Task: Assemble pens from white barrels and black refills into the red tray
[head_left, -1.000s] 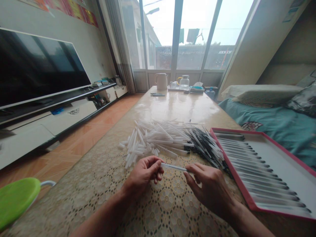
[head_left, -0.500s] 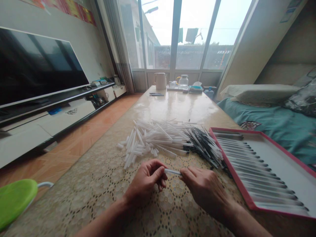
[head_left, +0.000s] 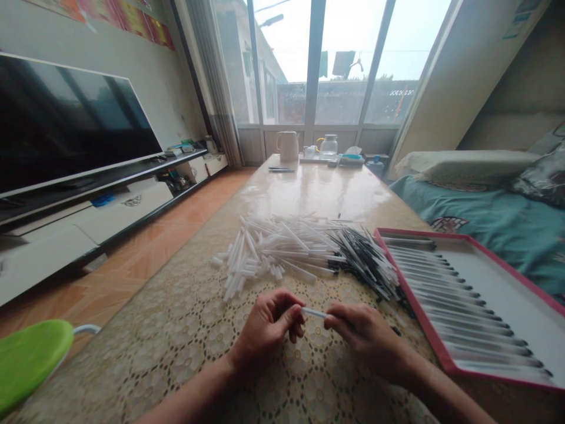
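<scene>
- Pen tube (head_left: 314,312), thin and whitish, lies level between the two hands just above the lace tablecloth (head_left: 185,330); only a short middle stretch shows, both ends being buried in the fingers
- Whether a refill sits inside the tube is too small to tell
- Both forearms run out of the bottom edge of the view, and the green stool seat (head_left: 30,356) is cut by the left edge
- Left hand (head_left: 269,327) is curled nearly closed, thumb and forefinger pinching the tube's left end, the other fingers tucked under
- Right hand (head_left: 364,335) is also narrowed to a pinch on the tube's right end, its knuckles turned up so the fingertips are hidden
- Red-rimmed tray (head_left: 512,277) sits to the right of the hands, close to the right hand but not touching it; it holds a row of finished pens (head_left: 441,294) laid side by side along its left half, dark tips pointing right, while its right half shows bare white floor; the tray's near corner is cut off by the frame
- Heap of white tubes (head_left: 273,247) lies on the table beyond the hands, with a heap of dark refills (head_left: 366,262) touching it on the right, next to the tray's rim
- Far down the table stand a white jug (head_left: 288,146) and a glass pot (head_left: 329,145), small and blurred
</scene>
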The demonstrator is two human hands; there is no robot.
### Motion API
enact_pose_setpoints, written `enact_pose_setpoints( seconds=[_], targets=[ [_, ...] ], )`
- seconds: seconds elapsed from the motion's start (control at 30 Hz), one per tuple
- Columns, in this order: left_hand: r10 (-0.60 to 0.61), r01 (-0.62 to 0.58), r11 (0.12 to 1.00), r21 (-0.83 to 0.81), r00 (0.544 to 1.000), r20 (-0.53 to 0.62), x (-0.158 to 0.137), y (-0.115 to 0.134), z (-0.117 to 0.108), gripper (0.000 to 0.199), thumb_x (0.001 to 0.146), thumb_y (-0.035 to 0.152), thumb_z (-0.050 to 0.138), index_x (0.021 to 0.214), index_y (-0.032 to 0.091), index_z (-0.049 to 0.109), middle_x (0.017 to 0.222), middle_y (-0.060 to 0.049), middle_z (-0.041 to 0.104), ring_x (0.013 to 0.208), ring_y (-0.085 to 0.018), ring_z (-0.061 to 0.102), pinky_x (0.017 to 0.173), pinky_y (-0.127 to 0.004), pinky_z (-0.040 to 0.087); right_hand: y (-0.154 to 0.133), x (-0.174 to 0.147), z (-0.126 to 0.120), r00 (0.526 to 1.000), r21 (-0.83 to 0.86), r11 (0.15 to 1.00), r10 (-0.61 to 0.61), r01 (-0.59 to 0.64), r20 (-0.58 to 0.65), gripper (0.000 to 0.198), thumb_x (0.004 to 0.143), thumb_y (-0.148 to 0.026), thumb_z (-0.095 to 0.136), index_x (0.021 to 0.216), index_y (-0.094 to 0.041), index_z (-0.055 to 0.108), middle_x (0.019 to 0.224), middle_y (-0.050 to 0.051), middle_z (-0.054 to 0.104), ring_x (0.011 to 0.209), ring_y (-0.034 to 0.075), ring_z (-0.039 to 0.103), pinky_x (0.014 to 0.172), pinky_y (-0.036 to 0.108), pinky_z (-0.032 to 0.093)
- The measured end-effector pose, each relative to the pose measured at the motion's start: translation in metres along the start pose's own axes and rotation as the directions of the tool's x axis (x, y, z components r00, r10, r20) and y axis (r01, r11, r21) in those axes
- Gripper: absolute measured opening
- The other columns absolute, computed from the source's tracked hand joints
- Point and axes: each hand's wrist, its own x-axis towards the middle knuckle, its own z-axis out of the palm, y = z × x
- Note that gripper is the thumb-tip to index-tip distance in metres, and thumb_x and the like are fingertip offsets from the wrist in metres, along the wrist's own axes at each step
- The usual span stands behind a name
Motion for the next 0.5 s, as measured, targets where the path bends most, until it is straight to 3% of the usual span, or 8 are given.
enact_pose_setpoints(
  seconds=[0.1, 0.23, 0.37, 0.5],
  targets=[
    [-0.012, 0.012, 1.0, -0.012, 1.0, -0.017, 0.004, 0.0, -0.002, 0.031, 0.078, 0.035, 0.063, 0.097, 0.012, 0.057, 0.065, -0.001, 0.063, 0.055, -0.013, 0.062, 0.052, -0.024, 0.05, 0.0, 0.005, -0.008, 1.0, -0.007, 1.0, -0.021, 0.021, -0.008, 0.03, 0.092, -0.037, 0.042, 0.075, -0.02, 0.059, 0.062, -0.002, 0.058, 0.057, 0.01, 0.051, 0.055, 0.023, 0.032],
    [0.055, -0.055, 0.998, 0.003, 0.989, -0.138, 0.007, 0.0, -0.007, 0.058, 0.079, 0.041, 0.06, 0.125, 0.015, 0.037, 0.084, -0.005, 0.064, 0.064, -0.017, 0.066, 0.052, -0.028, 0.053, -0.004, 0.002, -0.04, 0.987, -0.032, 0.999, -0.007, 0.001, -0.16, 0.024, 0.093, -0.032, 0.038, 0.087, -0.019, 0.057, 0.067, 0.0, 0.06, 0.059, 0.011, 0.053, 0.057, 0.024, 0.036],
    [0.065, -0.059, 0.998, 0.038, 0.976, -0.207, 0.009, -0.002, -0.01, 0.052, 0.081, 0.042, 0.056, 0.12, 0.012, 0.04, 0.076, -0.002, 0.062, 0.055, -0.013, 0.063, 0.046, -0.023, 0.049, 0.004, -0.012, -0.093, 0.952, -0.033, 0.99, 0.122, -0.137, -0.28, 0.026, 0.093, -0.03, 0.033, 0.106, -0.018, 0.052, 0.064, 0.001, 0.062, 0.054, 0.012, 0.055, 0.054, 0.024, 0.04],
    [0.047, -0.042, 0.999, 0.029, 0.973, -0.227, 0.011, -0.001, -0.009, 0.047, 0.079, 0.043, 0.058, 0.112, 0.012, 0.045, 0.07, 0.0, 0.061, 0.052, -0.012, 0.062, 0.043, -0.021, 0.047, 0.047, -0.013, -0.14, 0.88, -0.202, 0.908, 0.27, -0.368, -0.391, 0.02, 0.088, -0.024, 0.041, 0.101, -0.017, 0.056, 0.07, 0.005, 0.067, 0.061, 0.015, 0.062, 0.057, 0.024, 0.043]
  ],
)
